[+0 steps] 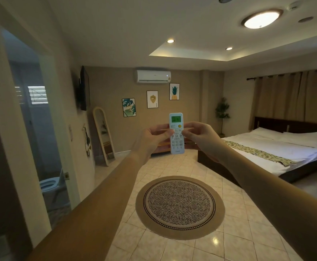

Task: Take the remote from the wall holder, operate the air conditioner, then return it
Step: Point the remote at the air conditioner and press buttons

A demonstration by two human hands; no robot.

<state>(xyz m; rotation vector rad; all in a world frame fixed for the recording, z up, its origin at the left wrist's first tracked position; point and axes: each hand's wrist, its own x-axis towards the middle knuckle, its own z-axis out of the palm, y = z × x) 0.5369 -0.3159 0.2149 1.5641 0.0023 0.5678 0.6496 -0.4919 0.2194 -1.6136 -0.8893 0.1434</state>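
Observation:
A white remote with a lit green screen and an orange button stands upright at arm's length in the middle of the view. My left hand grips its left side, thumb on the buttons. My right hand holds its right side, thumb resting on the keypad. The remote points toward a white air conditioner mounted high on the far wall, a small light showing at its right end. The wall holder is not in view.
A round woven rug lies on the tiled floor below my arms. A bed fills the right side. A leaning mirror, a wall TV and a bathroom doorway are on the left.

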